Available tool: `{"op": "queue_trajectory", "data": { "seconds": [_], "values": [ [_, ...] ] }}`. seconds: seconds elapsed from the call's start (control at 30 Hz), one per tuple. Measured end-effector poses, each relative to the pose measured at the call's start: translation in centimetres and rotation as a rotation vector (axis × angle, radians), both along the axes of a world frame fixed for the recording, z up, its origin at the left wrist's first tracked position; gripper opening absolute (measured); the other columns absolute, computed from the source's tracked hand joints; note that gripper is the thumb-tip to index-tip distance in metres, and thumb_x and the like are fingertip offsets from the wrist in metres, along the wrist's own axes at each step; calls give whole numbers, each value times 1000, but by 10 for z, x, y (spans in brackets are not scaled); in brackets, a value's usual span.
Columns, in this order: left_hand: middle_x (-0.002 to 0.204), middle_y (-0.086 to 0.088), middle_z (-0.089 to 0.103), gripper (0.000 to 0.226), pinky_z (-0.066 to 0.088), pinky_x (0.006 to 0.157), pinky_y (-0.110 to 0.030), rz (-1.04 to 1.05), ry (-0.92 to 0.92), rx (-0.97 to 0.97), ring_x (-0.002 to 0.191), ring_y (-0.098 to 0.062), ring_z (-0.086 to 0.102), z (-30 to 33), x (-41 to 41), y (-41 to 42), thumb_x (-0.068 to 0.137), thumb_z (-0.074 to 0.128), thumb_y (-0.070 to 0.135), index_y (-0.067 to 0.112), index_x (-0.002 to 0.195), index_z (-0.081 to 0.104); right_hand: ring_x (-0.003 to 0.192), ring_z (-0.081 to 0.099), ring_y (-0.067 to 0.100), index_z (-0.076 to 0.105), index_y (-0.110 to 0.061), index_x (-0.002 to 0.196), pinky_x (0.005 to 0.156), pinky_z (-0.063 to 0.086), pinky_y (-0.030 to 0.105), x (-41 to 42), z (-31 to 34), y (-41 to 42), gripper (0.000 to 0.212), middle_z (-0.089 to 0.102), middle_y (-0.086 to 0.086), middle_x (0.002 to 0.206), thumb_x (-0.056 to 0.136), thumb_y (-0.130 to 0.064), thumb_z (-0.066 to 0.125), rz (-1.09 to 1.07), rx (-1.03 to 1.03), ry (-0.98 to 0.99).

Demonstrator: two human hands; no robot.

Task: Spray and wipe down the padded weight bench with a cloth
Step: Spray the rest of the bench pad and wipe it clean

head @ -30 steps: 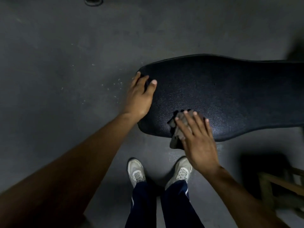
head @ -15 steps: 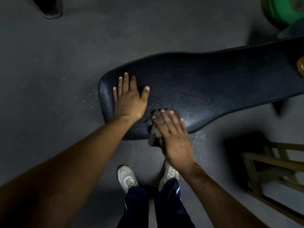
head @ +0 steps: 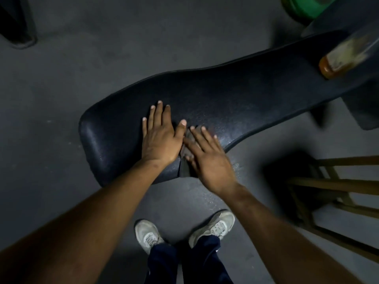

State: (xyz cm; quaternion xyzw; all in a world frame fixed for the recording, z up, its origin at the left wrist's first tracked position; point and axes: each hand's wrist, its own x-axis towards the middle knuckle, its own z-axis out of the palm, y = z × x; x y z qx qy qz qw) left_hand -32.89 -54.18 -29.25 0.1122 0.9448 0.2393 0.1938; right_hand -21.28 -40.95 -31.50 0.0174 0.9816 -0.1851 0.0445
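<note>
The black padded weight bench (head: 235, 95) runs from the lower left to the upper right. My left hand (head: 160, 138) lies flat on the pad near its rounded end, fingers spread, holding nothing. My right hand (head: 207, 158) presses a dark grey cloth (head: 187, 158) onto the near edge of the pad, right beside my left thumb. Most of the cloth is hidden under my palm; part of it hangs over the bench edge. A bottle with orange-brown liquid (head: 344, 58) lies blurred on the far right part of the bench.
The floor is dark grey concrete. A wooden stool frame (head: 336, 187) stands at the right. A green object (head: 301, 7) sits at the top right, a dark object (head: 16, 23) at the top left. My two pale shoes (head: 182, 232) stand below the bench.
My left hand has shifted from the bench's rounded end further along the pad toward the middle. My right hand has kept the cloth pressed on the near edge. The view has turned, showing the bottle.
</note>
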Motion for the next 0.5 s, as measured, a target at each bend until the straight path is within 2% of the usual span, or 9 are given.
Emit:
{"op": "queue_trajectory", "data": {
  "seconds": [0.1,0.23,0.33,0.43,0.5],
  "values": [
    [174,-1,-2,71,-8,129,-42,-16,15,-17,159,-16,-8,2,-4,17,107,29,54,16,164,13,162,16,27,33,-28,162,131,16,42,16,-3,30,55,25,0,173,110,-31,50,-13,6,21],
    [174,-1,-3,73,-8,129,-42,-62,21,-19,159,-16,-8,2,-4,54,105,31,55,16,164,13,163,6,27,25,-26,166,133,12,41,6,-9,94,68,17,1,176,106,-11,53,-91,45,6],
    [174,0,-4,74,-8,128,-44,-118,31,-51,159,-16,-9,-1,0,80,105,32,57,17,164,12,163,9,29,25,-22,166,133,12,41,-17,-17,156,71,17,5,176,103,-4,54,-212,47,-36],
    [174,0,-6,75,-8,128,-44,-182,53,-92,159,-17,-10,-4,7,104,104,30,58,18,165,10,164,8,28,17,-18,167,133,14,43,-28,-21,196,79,15,8,176,100,-1,55,-242,83,-56],
    [174,0,-8,76,-9,128,-44,-216,59,-115,159,-17,-11,-6,11,120,104,29,58,18,165,8,164,4,30,13,-18,168,133,7,40,-23,-17,201,84,10,9,177,99,2,57,-204,76,-53]
  ]
}}
